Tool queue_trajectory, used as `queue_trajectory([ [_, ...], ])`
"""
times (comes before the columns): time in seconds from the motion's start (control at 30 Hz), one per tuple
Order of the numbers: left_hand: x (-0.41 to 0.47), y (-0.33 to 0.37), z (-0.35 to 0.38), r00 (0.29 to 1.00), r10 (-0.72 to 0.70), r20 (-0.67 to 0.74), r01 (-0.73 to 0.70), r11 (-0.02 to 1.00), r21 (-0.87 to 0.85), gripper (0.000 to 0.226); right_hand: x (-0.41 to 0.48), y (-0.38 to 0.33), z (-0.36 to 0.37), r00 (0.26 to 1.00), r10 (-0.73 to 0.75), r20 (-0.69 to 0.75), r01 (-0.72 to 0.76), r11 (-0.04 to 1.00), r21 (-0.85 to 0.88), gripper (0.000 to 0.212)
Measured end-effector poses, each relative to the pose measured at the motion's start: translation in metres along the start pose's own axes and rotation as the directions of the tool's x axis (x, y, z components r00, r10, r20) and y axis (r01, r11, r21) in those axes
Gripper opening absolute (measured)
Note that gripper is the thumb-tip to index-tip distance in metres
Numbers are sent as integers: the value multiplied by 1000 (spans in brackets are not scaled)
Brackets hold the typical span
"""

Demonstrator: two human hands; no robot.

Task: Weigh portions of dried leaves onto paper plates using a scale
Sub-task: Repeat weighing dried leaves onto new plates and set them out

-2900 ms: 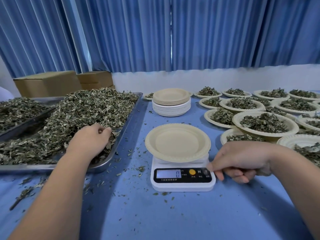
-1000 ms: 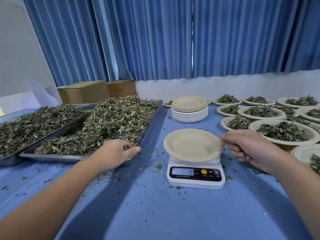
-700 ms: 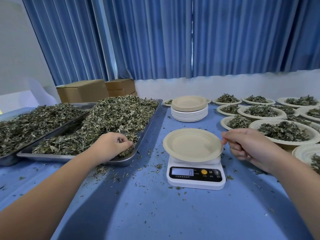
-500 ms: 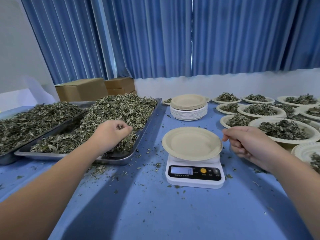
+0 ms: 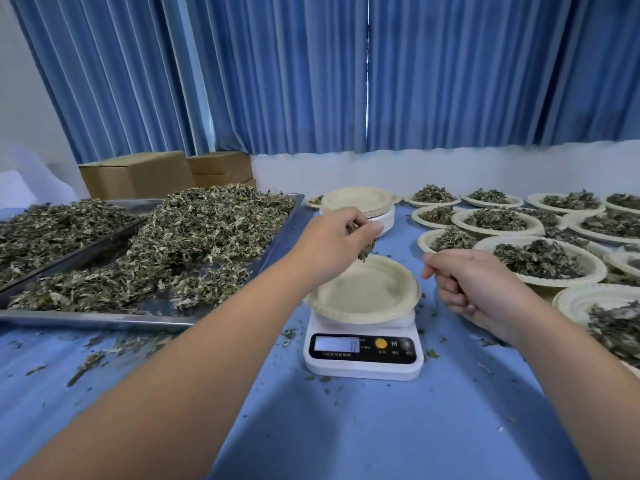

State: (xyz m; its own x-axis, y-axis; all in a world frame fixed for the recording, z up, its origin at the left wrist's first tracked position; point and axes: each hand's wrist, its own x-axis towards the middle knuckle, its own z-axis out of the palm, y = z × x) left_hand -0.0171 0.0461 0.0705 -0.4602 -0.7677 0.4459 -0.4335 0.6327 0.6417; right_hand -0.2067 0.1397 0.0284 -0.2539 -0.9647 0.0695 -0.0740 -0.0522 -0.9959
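Observation:
An empty paper plate [image 5: 374, 292] rests on the white digital scale [image 5: 363, 355] in the middle of the blue table. My left hand [image 5: 332, 247] hovers over the plate's far left edge, closed on a clump of dried leaves [image 5: 365, 249] that hangs from the fingers. My right hand [image 5: 474, 285] sits just right of the plate with its fingers curled and nothing visible in them. A heap of dried leaves [image 5: 207, 237] fills the metal tray [image 5: 104, 320] at the left.
A second tray of leaves [image 5: 52, 230] lies at the far left. A stack of empty plates [image 5: 360, 206] stands behind the scale. Several filled plates [image 5: 540, 258] crowd the right side. Cardboard boxes [image 5: 138, 174] sit at the back. Leaf crumbs litter the table.
My left hand has lifted a clump of leaves out of the tray and carried it right, over the plate. My right hand has stayed beside the plate.

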Motion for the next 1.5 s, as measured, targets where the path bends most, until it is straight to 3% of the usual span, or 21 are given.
queue_trajectory([
  [0.17, -12, -4, 15, 951, 32, 306, -57, 996, 73, 40, -1, -3, 3, 1000, -7, 16, 7, 1000, 13, 39],
  [0.27, -18, -8, 10, 928, 40, 369, -85, 991, 108, 54, -2, -4, 4, 1000, 1, 15, -1, 1000, 3, 39],
  [0.37, -23, -10, 1, 948, 31, 317, -48, 998, 47, 69, -3, -5, 4, 1000, 13, 6, -13, 1000, -8, 38],
  [0.53, -25, -17, -25, 991, 33, 128, -25, 998, -61, 64, -4, -6, 4, 1000, 15, -2, -15, 1000, -10, 37],
  [0.63, -16, -37, -45, 997, 55, -47, -52, 997, 53, 27, -4, -6, 5, 1000, 18, -11, -18, 1000, -13, 37],
  [0.8, -19, -96, -75, 985, -55, -166, 117, 913, 392, 24, -4, -7, 5, 1000, 13, -23, -14, 1000, -17, 35],
  [0.93, -29, -131, -88, 951, -306, -51, 292, 826, 482, 35, -5, -6, 7, 1000, 12, -29, -13, 999, -37, 36],
  [1.1, -27, -138, -87, 880, -456, 136, 287, 736, 612, 56, -5, -4, 8, 998, 27, -49, -31, 997, -66, 33],
  [1.33, -33, -135, -94, 835, -480, 269, 249, 766, 593, 56, -7, -4, 8, 997, 36, -71, -41, 997, -66, 31],
  [1.5, -40, -134, -98, 862, -459, 215, 269, 774, 572, 56, -7, -1, 8, 997, 37, -75, -43, 996, -83, 31],
])
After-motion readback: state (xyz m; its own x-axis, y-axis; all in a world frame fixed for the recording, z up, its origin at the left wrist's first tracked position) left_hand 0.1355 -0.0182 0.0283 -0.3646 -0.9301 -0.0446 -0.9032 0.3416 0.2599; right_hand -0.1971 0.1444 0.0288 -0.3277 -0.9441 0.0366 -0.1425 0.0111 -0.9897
